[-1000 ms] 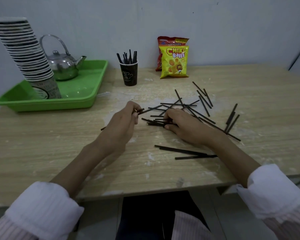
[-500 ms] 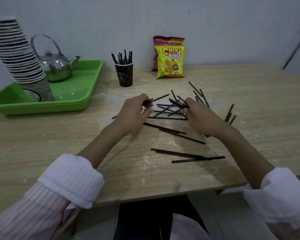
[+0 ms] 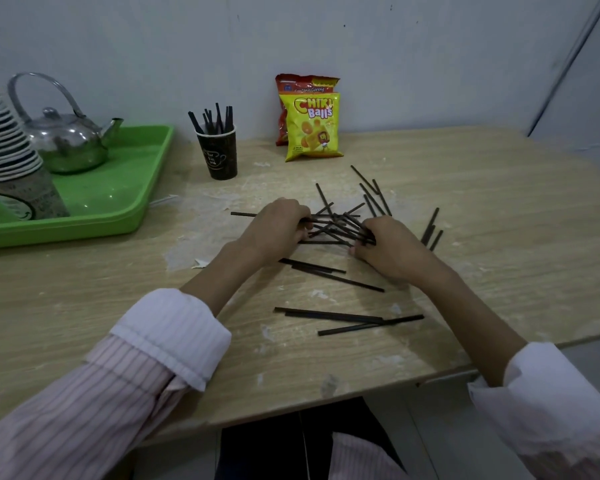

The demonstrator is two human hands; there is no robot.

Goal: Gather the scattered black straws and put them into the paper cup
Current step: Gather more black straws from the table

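Note:
Several black straws [image 3: 336,225] lie crossed in a heap at the middle of the wooden table [image 3: 482,202]. My left hand [image 3: 278,226] holds the left ends of some of them, fingers curled round, with one straw end sticking out to its left. My right hand [image 3: 381,247] grips the heap's right ends. More loose straws [image 3: 347,318] lie nearer me, and others at the right [image 3: 430,228]. The black paper cup [image 3: 219,155] stands at the back with several straws upright in it.
A green tray [image 3: 118,202] at the left holds a metal kettle [image 3: 66,140] and a tall leaning stack of paper cups [image 3: 11,154]. Two snack bags [image 3: 310,123] lean against the wall behind the straws. The table's front edge is close to me.
Both hands have moved inward onto the central heap and closed on its ends. The left hand came down to the table with its straws.

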